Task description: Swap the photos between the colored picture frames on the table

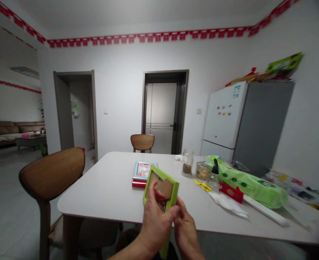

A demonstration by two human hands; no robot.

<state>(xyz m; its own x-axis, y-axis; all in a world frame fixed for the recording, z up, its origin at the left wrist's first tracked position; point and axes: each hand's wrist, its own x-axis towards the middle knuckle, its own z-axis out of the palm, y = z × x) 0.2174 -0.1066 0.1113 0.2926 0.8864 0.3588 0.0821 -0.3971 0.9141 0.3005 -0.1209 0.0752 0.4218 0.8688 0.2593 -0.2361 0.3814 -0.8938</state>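
Observation:
A lime-green photo frame [176, 191] is held up over the table's near edge, tilted, with its back side toward me. Inside it a brown board [165, 187] stands partly out of the opening. My left hand [155, 218] is closed on the frame, its fingers reaching into the opening beside the board. Lower down on the right, my right hand [186, 227] wraps the frame's edge, with its fingertips partly hidden. Just behind the green frame lies a light blue photo frame [141, 170] with a picture in it, stacked on a red one [138, 184].
The white table [102, 191] carries a glass jar [187, 164], a smaller jar [202, 170], a green tissue pack [254, 186], a red packet [231, 192] and a white tissue [227, 204] on the right. Wooden chairs stand at left [53, 177] and behind [142, 142].

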